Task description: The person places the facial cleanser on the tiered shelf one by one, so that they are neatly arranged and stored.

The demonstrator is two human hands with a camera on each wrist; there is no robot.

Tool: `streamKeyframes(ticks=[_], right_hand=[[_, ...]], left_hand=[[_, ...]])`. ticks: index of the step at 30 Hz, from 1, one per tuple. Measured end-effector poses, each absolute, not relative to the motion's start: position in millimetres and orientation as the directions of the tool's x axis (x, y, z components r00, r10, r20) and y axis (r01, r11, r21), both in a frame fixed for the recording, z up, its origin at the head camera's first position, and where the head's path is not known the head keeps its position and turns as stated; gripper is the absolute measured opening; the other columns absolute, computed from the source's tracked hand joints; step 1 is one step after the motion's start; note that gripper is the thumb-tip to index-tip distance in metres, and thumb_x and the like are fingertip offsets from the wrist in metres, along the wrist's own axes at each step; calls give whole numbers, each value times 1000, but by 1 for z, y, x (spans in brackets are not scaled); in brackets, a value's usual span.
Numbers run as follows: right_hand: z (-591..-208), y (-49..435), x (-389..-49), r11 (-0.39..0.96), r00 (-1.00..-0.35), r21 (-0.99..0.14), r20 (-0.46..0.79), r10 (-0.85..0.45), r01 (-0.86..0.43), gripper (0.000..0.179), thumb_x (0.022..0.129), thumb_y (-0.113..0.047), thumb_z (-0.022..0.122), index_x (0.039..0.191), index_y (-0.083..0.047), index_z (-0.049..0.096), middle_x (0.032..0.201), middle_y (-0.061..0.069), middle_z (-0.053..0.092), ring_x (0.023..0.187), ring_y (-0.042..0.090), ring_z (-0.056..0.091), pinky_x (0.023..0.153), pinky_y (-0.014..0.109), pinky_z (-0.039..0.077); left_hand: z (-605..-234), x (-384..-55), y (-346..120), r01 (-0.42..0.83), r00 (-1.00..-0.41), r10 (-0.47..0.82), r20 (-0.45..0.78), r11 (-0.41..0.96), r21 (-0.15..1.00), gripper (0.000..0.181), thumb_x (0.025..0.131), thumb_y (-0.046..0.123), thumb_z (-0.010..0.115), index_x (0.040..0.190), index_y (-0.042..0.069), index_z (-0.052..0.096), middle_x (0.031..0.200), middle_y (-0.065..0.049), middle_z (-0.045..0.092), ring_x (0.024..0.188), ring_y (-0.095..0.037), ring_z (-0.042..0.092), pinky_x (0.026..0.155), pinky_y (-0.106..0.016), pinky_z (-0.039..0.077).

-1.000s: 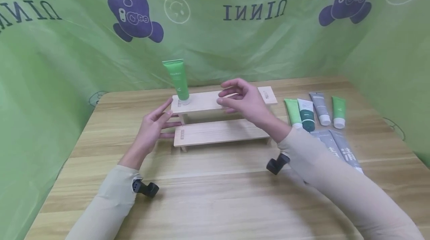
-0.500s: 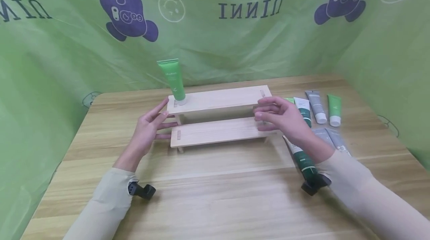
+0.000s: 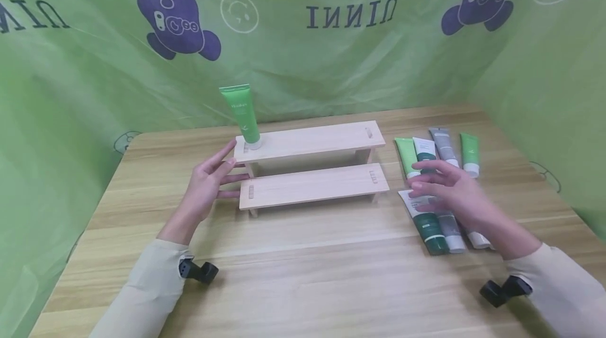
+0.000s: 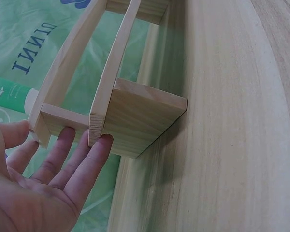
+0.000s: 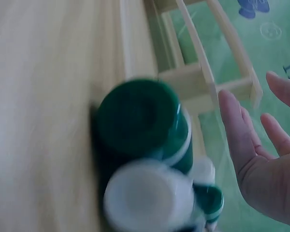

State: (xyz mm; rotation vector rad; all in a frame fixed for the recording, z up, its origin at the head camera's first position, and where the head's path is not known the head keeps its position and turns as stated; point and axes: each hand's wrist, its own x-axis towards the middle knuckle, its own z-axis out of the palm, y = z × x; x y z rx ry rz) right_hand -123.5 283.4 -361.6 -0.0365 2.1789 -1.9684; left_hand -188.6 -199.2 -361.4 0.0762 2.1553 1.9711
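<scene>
A two-tier wooden shelf stands on the table, and a green tube stands cap down at the left end of its upper tier. My left hand rests against the shelf's left end, its fingertips touching the wood in the left wrist view. Above the tubes lying on the right hovers my right hand, fingers spread and slightly bent, holding nothing. Nearest to it are a white and dark green tube and a light green tube. The hand partly covers grey tubes behind it.
Farther back on the right lie a grey tube and a small green tube. A green printed curtain hangs behind and beside the wooden table.
My right hand has moved from above the shelf's upper tier rightward to the lying tubes. My left hand stays at the shelf's left end. The head view has shifted slightly.
</scene>
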Motion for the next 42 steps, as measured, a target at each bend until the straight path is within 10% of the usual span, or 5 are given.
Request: streamKeyframes(ticks=[15, 42], right_hand=[[-382, 377, -98, 53, -939, -989, -150, -309, 141, 59, 102, 10, 47, 151, -22, 45, 126, 2, 69, 107, 21, 69, 84, 41, 62], [-401, 457, -97, -17, -910, -971, -216, -353, 237, 55, 107, 7, 34, 135, -33, 60, 119, -2, 71, 102, 19, 71, 79, 41, 63]], left_hand=[[-364, -188, -200, -87, -975, 195, -105, 99, 991, 51, 107, 31, 51, 156, 36, 35, 140, -23, 52, 112, -28, 67, 84, -47, 61], [-363, -190, -200, -102, -975, 186, -118, 96, 990, 52, 106, 34, 52, 156, 36, 36, 143, -25, 51, 118, -38, 62, 81, -45, 62]])
